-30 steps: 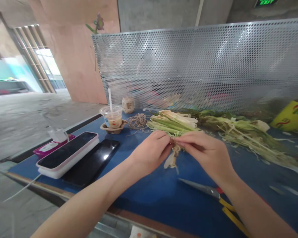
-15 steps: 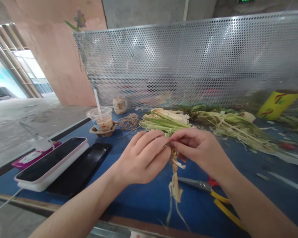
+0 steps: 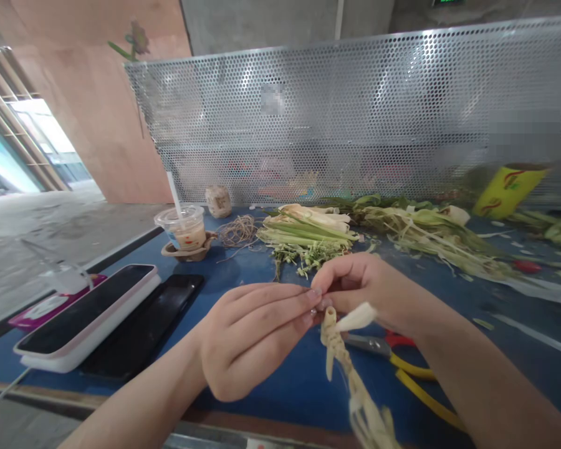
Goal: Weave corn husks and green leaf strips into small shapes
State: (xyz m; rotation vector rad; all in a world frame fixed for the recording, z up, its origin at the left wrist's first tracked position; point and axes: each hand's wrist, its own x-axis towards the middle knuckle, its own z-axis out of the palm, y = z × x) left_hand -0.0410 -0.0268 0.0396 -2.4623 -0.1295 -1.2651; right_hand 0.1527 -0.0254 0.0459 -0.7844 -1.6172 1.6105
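The left hand (image 3: 247,340) and right hand (image 3: 369,293) pinch closed on the top of a pale plaited strip (image 3: 341,355), 1 length seemingly braided, while the far stalks (image 3: 308,234) look unworked.

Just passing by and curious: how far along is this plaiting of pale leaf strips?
Done: a short plaited strip hangs from the fingers, with loose ends at the bottom. In hand: the left hand and right hand both pinch its top end. Left: probably plenty, since green stalks and a leaf pile lie unworked on the table.
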